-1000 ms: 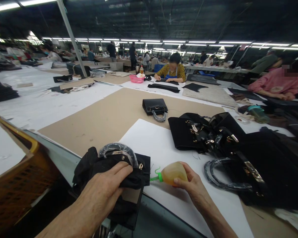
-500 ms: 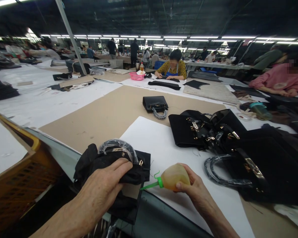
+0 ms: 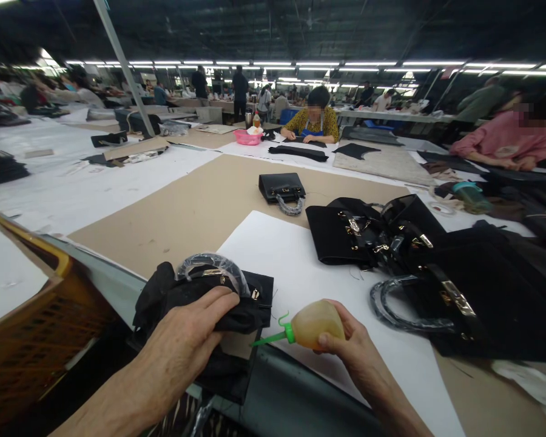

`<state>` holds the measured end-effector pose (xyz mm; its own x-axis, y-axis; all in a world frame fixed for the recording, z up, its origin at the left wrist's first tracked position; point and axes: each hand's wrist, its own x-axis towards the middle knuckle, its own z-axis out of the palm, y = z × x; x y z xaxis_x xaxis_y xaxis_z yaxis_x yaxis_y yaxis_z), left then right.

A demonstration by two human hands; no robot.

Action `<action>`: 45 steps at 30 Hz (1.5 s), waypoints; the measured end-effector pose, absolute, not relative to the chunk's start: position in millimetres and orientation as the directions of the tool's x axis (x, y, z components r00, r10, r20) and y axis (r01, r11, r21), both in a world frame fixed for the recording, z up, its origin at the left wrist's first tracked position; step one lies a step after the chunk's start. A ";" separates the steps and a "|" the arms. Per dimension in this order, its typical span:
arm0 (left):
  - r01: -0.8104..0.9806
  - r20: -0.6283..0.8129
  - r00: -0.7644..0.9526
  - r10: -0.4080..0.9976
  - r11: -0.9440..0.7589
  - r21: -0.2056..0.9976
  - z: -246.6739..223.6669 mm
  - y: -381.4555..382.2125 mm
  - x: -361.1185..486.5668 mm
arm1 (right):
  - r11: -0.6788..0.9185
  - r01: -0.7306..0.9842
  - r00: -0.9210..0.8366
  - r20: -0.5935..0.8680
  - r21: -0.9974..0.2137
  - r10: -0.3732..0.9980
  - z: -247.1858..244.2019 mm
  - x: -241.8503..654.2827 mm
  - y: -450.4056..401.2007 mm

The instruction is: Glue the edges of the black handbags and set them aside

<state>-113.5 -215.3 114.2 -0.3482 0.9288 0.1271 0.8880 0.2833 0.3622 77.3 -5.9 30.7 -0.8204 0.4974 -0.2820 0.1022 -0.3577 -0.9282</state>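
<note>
My left hand point(image 3: 186, 337) is closed on a black bag point(image 3: 164, 303) at the table's near edge, its fingers pressing the soft black cloth. The bag's handle point(image 3: 213, 267) is wrapped in clear plastic and arches above my fingers. My right hand point(image 3: 350, 340) grips a squeeze bottle point(image 3: 317, 325) of yellowish liquid, lying on its side. Its thin green nozzle point(image 3: 270, 338) points left, with the tip at the edge of a beige panel point(image 3: 237, 345) on the bag. Whether the tip touches the panel I cannot tell.
Several black handbags point(image 3: 341, 237) with gold fittings lie on the right. A small black bag point(image 3: 282, 187) sits farther back on brown board point(image 3: 177, 200). An orange crate point(image 3: 50, 328) stands at lower left. Two people work across the table, near a pink basket point(image 3: 248, 138).
The view has shifted slightly. Both hands keep their hold on the bag and the bottle, and the nozzle tip stays by the beige panel's edge.
</note>
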 end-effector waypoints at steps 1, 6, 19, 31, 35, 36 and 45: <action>0.884 0.126 -0.353 0.927 0.287 0.368 114.2 -215.9 -113.3 | -0.365 0.102 -0.823 -0.284 -0.925 0.491 30.8 78.1 -7.1; 0.872 0.108 -0.374 0.921 0.309 0.378 114.0 -217.0 -112.1 | -0.414 0.097 -0.845 -0.295 -0.905 0.447 33.0 86.6 -13.6; 0.860 0.083 -0.397 0.914 0.339 0.382 121.2 -214.1 -110.0 | -0.464 0.055 -0.821 -0.304 -0.884 0.483 36.3 100.6 -31.7; 0.880 0.139 -0.384 0.913 0.316 0.355 115.9 -217.0 -114.6 | -0.443 0.013 -0.741 -0.307 -0.896 0.598 41.3 106.2 -32.2; 0.874 0.146 -0.402 0.904 0.330 0.357 114.7 -216.1 -115.6 | -0.399 0.037 -0.746 -0.291 -0.916 0.599 42.4 101.8 -32.1; 0.872 0.147 -0.404 0.903 0.332 0.358 114.9 -215.6 -115.7 | -0.395 0.035 -0.743 -0.289 -0.918 0.603 42.3 101.7 -32.0; 0.881 0.159 -0.391 0.907 0.319 0.350 117.9 -211.9 -115.6 | -0.467 0.031 -0.761 -0.324 -0.884 0.562 44.4 110.9 -39.9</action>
